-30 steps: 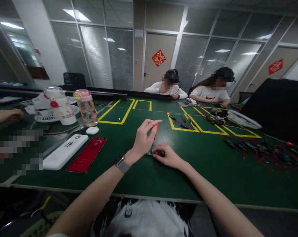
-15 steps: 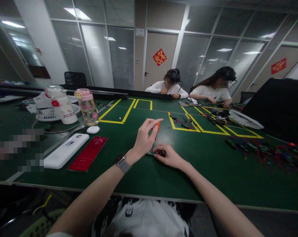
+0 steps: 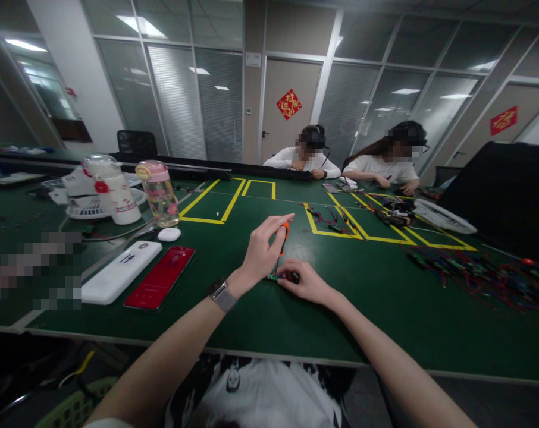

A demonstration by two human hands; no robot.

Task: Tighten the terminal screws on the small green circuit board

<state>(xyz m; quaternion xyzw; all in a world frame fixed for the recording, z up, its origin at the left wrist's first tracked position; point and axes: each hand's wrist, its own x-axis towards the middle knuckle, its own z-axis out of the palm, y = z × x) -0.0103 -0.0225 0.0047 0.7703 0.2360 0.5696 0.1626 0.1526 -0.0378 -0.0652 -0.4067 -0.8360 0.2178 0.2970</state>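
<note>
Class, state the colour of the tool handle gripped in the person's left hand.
Orange: the screwdriver handle in the left hand, head view.

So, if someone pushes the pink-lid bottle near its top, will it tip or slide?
The pink-lid bottle looks tall and narrow, so a high push would probably tip it. Its clear wall suggests light plastic. The green table looks smooth, so a low push may slide it instead.

Left of the left hand's grip, the white power bank bears a dark mark like "14". Far beyond the grip, two red door signs carry gold characters, unreadable.
</note>
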